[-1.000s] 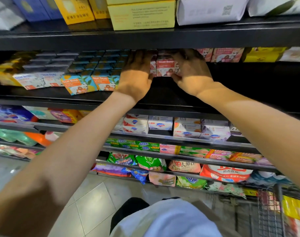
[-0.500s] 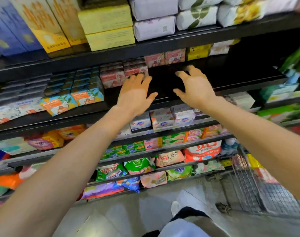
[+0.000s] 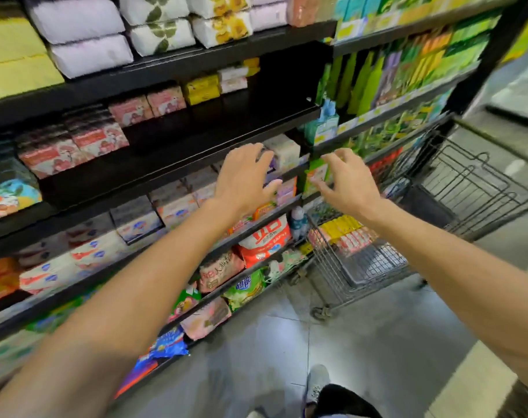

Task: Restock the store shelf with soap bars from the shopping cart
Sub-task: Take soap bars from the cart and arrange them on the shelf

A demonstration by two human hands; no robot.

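Both bare hands are raised in mid-air in front of the black metal store shelf (image 3: 178,152), and neither holds anything. The left hand (image 3: 244,176) has its fingers spread and nearly straight, palm turned away from the camera, the thumb extended to the right. The right hand (image 3: 345,184) is likewise empty, its fingers loosely bent and parted, with the fingertips pointing toward the shelving. The two hands are near each other but apart.

Pink-and-red boxed soap bars (image 3: 73,146) stand in stacked rows on the left part of the black shelf; further pink boxes (image 3: 148,107) sit farther back along it, with small yellow boxes (image 3: 202,89) beside them. The right part of this shelf board is bare.

The grey wire shopping cart (image 3: 356,267) stands on the tiled floor to the right of the shelving, below the right forearm. In its basket lies a row of small yellow and pink-red soap packets (image 3: 345,233), arranged side by side; the image is too blurred to read their labels.

Lower shelves carry white and blue boxed goods (image 3: 136,224) and soft plastic bags, among them a red and white bag (image 3: 265,239).
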